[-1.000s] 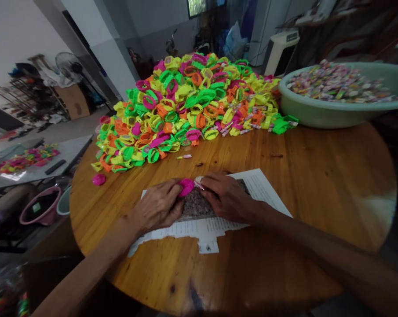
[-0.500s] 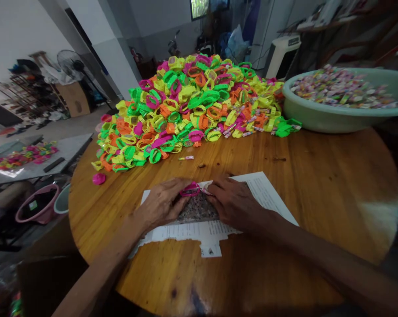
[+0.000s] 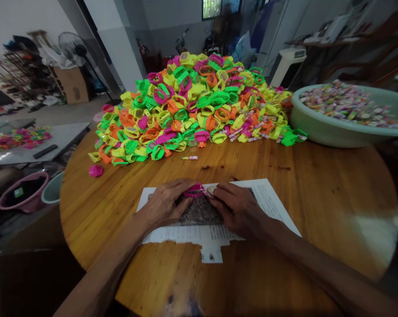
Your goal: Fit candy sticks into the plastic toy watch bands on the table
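Observation:
My left hand (image 3: pixel 168 202) pinches a magenta plastic toy watch (image 3: pixel 194 190) between thumb and fingers. Close beside it, my right hand (image 3: pixel 238 204) grips a small pale wrapped candy (image 3: pixel 210 191) at the watch's right end. Whether the two pieces are joined I cannot tell. Both hands rest over a speckled dark grey slab (image 3: pixel 200 213), which lies on torn-edged printed paper (image 3: pixel 278 207). Beyond the hands rises a large heap of neon toy watches (image 3: pixel 185 110) in green, yellow, orange and magenta, with some candies among them.
The round wooden table (image 3: pixel 334 202) carries everything. At right stands a pale green basin (image 3: pixel 337 130) of wrapped candies. One candy (image 3: pixel 189 157) and a magenta piece (image 3: pixel 96 171) lie apart from the heap. Left of the table are a pink basin (image 3: pixel 23 203) and a side table (image 3: pixel 65 136).
The camera view has shifted slightly. Both hands stay over the slab, with the magenta watch and pale candy now close together, seemingly touching.

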Demonstrator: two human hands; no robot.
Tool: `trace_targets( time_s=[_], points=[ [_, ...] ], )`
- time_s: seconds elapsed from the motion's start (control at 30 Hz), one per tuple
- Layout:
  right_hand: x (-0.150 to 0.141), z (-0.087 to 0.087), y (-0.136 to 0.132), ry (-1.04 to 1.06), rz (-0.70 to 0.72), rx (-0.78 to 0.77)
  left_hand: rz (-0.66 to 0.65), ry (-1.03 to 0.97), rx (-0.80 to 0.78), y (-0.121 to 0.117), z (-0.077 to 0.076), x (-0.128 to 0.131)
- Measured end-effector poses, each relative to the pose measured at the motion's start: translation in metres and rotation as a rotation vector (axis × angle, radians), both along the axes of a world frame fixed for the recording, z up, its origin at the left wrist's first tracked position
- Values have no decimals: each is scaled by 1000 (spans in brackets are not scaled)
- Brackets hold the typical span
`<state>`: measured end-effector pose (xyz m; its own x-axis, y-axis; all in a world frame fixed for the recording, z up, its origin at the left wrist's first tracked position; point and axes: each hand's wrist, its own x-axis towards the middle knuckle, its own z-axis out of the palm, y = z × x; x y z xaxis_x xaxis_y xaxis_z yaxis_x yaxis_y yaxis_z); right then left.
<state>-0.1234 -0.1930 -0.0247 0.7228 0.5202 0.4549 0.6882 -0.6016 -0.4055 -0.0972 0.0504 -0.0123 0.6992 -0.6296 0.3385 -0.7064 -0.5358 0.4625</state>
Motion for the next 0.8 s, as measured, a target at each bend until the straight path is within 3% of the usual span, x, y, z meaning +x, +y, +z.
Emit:
trace_targets(
  time_s=[0.17,0.4,0.8],
  points=[
    [0,1,0,-21,10,-81,-12,-30,-14,0,-3,-1],
    [-4,2,1,-1,19,-74,-18,-98,-32,0,-5,-1],
    [-10,16,12,-125,40,-472,35,-125,-71,-2,-11,-1]
  ],
)
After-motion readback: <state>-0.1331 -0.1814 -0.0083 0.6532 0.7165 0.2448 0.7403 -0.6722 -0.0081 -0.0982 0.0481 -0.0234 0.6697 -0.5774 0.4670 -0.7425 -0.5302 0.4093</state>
